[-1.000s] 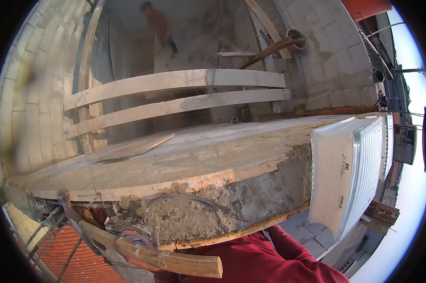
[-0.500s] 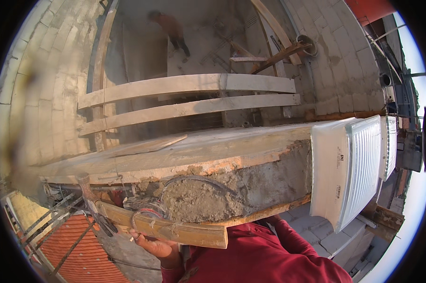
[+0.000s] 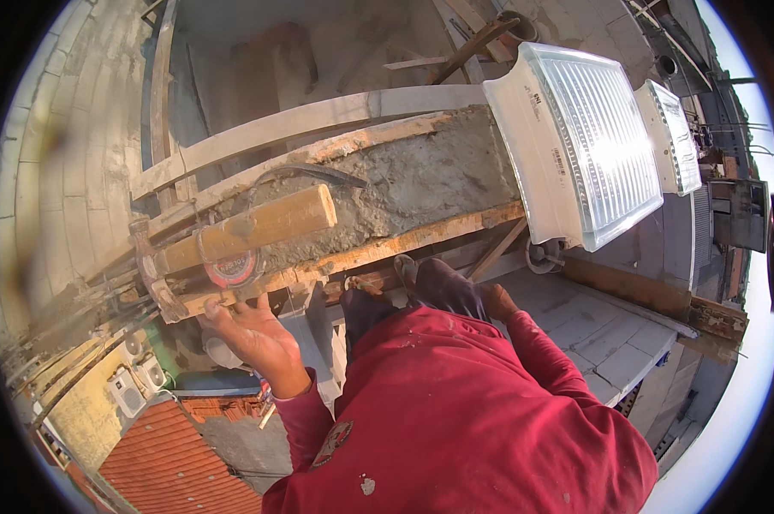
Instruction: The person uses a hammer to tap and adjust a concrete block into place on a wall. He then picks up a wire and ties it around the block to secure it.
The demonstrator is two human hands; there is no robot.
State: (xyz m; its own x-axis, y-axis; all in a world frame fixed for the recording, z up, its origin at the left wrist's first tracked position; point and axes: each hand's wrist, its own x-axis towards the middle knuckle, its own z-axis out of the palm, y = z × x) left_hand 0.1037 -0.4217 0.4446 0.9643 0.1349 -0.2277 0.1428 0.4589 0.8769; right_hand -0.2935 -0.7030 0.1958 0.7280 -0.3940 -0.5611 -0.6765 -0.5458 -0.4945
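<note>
Wooden-handled hammer (image 3: 250, 230) left of centre, lying over the near edge of the grey mortar (image 3: 413, 180), head to the left. Left hand (image 3: 258, 341) just below the hammer head, fingers parted; contact with the board edge (image 3: 404, 229) cannot be told. Hands well apart: right hand (image 3: 497, 301) near the dark trousers (image 3: 449, 283), right of centre, its grip unclear. Ribbed glass block (image 3: 588, 141) upper right, at the mortar's end.

The mortar-covered ledge (image 3: 455, 171) bears a hammer (image 3: 254, 228), a round red-rimmed tool (image 3: 232, 271) — and, rightward, a white ribbed block (image 3: 580, 146).
</note>
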